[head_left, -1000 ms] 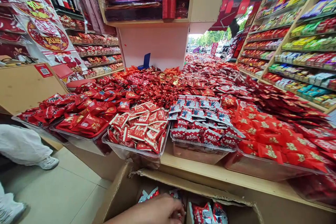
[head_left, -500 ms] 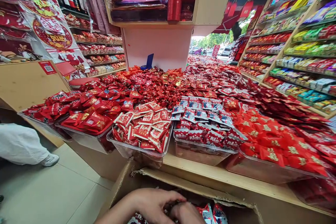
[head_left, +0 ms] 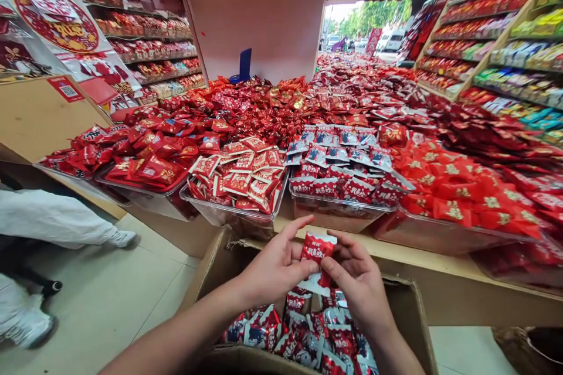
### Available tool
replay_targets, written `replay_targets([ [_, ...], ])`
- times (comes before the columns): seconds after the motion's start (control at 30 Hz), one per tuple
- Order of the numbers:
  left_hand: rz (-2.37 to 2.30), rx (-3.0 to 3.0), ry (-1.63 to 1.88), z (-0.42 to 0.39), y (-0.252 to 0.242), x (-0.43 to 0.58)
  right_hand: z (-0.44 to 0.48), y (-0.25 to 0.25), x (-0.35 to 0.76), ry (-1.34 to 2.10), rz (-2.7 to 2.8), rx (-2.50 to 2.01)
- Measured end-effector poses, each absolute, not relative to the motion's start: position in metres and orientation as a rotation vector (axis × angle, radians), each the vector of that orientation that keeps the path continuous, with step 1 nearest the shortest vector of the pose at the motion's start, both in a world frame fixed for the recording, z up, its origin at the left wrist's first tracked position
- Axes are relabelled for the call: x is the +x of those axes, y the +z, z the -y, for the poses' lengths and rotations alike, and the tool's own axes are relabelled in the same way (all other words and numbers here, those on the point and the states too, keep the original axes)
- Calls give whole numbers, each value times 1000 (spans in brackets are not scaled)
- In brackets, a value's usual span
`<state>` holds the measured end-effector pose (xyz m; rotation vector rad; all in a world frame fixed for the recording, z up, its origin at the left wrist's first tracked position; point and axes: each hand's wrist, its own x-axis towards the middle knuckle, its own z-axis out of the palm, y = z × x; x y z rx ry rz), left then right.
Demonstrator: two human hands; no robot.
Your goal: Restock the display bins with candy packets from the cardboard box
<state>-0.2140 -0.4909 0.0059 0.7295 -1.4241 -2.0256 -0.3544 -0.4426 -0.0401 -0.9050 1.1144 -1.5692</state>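
Between both hands, above an open cardboard box (head_left: 407, 304), is a small red and white candy packet (head_left: 317, 248) with white lettering. My left hand (head_left: 277, 263) pinches its left side with the thumb across the front. From the right, my right hand (head_left: 363, 281) grips it, thumb on its lower part. A silvery edge shows below; whether a second packet lies behind I cannot tell. Similar red and silver packets (head_left: 303, 334) lie loose inside the box. Just beyond my hands, a clear bin (head_left: 343, 206) holds rows of matching packets, silver-topped and red.
Clear bins of red-wrapped sweets (head_left: 235, 181) and bright red packets (head_left: 466, 187) flank the middle one on a wooden counter edge (head_left: 281, 225). Stocked shelves (head_left: 466, 47) line the right. At the left, a person's white-trousered legs (head_left: 57, 220) stand on the tiled floor (head_left: 145, 269).
My hands have risen out of the cardboard box and now hold a candy packet up in front of the bins. The view has tilted down, showing more of the box's contents.
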Motion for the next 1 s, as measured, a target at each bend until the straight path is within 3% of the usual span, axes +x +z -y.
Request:
replay_targets([
  [0.27,1472,734,-2050,490,5,-213,438,-40,-356,-1601,-1126,-976],
  [0.57,1580,968,-1809,477,20,-191,431,-25,-355,-2098,-1085,-1774],
  [0.7,1448,952,-1923,478,21,-187,432,-32,-352,-1916,-1130,-2089],
  [0.9,1250,705,-2046,485,21,-195,425,-34,-345,-1795,-1291,-2167],
  [1.0,1258,701,-1949,487,24,-201,423,-33,-343,-1858,-1422,-1914],
])
